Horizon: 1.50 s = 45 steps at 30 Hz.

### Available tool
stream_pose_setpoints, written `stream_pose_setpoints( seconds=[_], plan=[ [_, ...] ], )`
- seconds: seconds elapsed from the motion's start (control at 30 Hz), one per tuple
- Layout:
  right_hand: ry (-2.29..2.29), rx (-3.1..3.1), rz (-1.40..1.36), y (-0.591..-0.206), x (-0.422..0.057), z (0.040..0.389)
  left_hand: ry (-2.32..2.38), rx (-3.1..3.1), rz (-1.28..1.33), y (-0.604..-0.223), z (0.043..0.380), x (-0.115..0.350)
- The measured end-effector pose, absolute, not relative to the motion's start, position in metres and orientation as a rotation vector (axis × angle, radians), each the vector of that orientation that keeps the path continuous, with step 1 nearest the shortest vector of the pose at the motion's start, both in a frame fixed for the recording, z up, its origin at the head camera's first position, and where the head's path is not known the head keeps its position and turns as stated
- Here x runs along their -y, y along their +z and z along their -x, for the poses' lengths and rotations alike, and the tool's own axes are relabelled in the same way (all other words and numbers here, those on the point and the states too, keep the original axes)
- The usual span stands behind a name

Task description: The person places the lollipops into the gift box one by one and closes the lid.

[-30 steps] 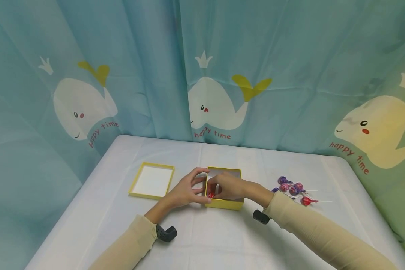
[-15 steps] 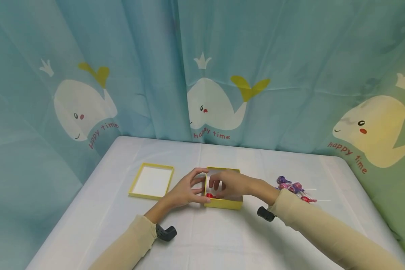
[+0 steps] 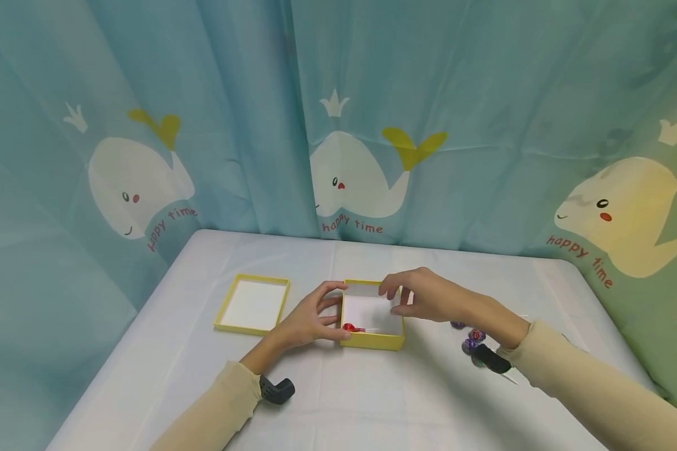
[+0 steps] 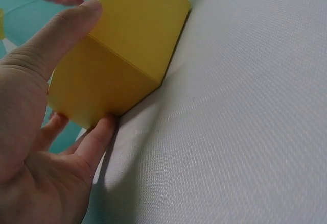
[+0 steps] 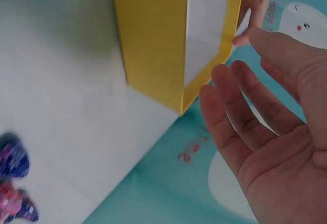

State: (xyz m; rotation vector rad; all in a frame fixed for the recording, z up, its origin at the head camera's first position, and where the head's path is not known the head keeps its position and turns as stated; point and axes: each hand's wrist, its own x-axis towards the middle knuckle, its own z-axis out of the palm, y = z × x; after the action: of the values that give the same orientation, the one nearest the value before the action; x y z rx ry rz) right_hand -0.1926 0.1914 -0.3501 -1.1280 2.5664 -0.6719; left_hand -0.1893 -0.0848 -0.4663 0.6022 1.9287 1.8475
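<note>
My left hand (image 3: 307, 319) steadies an open yellow box (image 3: 372, 341), its thumb at the near left corner and its fingers spread along the left side. The left wrist view has the thumb (image 4: 76, 22) against the box's yellow wall (image 4: 104, 76). Inside the box, a red lollipop (image 3: 348, 327) lies along the near wall, its white stick pointing right. My right hand (image 3: 431, 295) hovers over the box's right rim, holding nothing. Its fingers look loosely bent and apart in the right wrist view, beside the box (image 5: 153, 40).
A shallow yellow lid (image 3: 219, 327) with a white inside lies left of the box. Several purple and red wrapped lollipops (image 3: 476, 336) lie to the right, partly hidden by my right forearm. Behind the white-covered table (image 3: 338, 401) hangs a blue whale-print curtain (image 3: 259, 125).
My right hand has let go of the red lollipop in the box, then risen and moved right to the rim. The left hand has stayed on the box.
</note>
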Motion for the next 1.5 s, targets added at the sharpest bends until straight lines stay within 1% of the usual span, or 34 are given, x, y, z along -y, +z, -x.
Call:
stream_pose_setpoints(
  seconds=[0.33, 0.57, 0.73, 0.87, 1.0, 1.07, 1.5],
  plan=[
    [-0.670, -2.716, 0.990, -0.341, -0.243, 0.179, 1.846, -1.916, -0.624, -0.468, 0.190, 0.085],
    [-0.681, -2.807, 0.931, -0.343, -0.278, 0.164, 1.827, -1.943, -0.610, -0.467, 0.190, 0.085],
    [-0.777, -2.786, 0.882, -0.349, -0.295, 0.155, 1.822, -1.965, -0.607, -0.468, 0.191, 0.086],
    [-0.804, -2.783, 0.894, -0.359, -0.304, 0.150, 1.813, -1.978, -0.593, -0.468, 0.190, 0.087],
    [-0.780, -2.858, 1.029, -0.371, -0.310, 0.146, 1.819, -1.968, -0.598, -0.469, 0.189, 0.088],
    [-0.792, -2.872, 1.052, -0.376, -0.313, 0.143, 1.820, -1.966, -0.600, -0.470, 0.189, 0.088],
    [-0.771, -2.942, 1.018, -0.406, -0.320, 0.128, 1.830, -1.957, -0.596, -0.470, 0.191, 0.085]
  ],
)
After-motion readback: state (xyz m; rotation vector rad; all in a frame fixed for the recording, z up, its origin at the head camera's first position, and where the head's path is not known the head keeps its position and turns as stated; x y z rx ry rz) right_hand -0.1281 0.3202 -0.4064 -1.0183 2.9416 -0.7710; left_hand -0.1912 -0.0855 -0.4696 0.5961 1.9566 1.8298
